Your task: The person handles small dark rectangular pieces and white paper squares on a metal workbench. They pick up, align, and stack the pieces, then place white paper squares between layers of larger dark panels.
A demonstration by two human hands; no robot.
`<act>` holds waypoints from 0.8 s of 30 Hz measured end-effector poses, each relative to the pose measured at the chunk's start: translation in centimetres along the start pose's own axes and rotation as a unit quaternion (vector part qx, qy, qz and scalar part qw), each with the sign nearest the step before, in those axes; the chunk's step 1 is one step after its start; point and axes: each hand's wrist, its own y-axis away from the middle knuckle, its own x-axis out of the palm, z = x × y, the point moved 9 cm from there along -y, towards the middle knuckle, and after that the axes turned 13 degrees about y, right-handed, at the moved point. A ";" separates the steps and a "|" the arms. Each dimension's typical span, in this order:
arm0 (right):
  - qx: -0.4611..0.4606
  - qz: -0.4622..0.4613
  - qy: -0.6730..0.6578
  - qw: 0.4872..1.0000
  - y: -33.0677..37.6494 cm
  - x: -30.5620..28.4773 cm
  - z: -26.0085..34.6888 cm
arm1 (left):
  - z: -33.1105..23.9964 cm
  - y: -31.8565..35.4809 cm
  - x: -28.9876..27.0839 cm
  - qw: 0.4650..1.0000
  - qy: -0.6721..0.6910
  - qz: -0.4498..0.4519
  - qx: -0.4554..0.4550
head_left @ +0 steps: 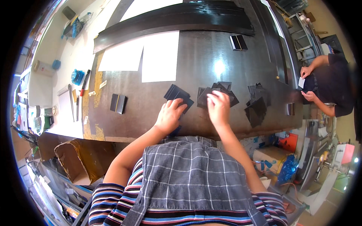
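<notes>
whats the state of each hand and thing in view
left hand: fingers on left card pile
left card pile: loose, fanned
right hand: fingers curled, at middle card pile
middle card pile: loose, messy
right card pile: loose, overlapping
left card stack: squared, banded
upper card stack: squared
white sheets: lying flat
left cardboard box: open

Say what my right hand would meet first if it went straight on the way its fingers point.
The loose, overlapping pile of thin, dark rectangular cards, right at the end of your right hand; it may be touching them, as depth is unclear from this view.
</notes>
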 end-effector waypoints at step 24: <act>-0.073 0.030 -0.093 0.993 1.9 2.6 6.3 | -1.0 1.7 0.4 0.997 -0.061 -0.006 0.036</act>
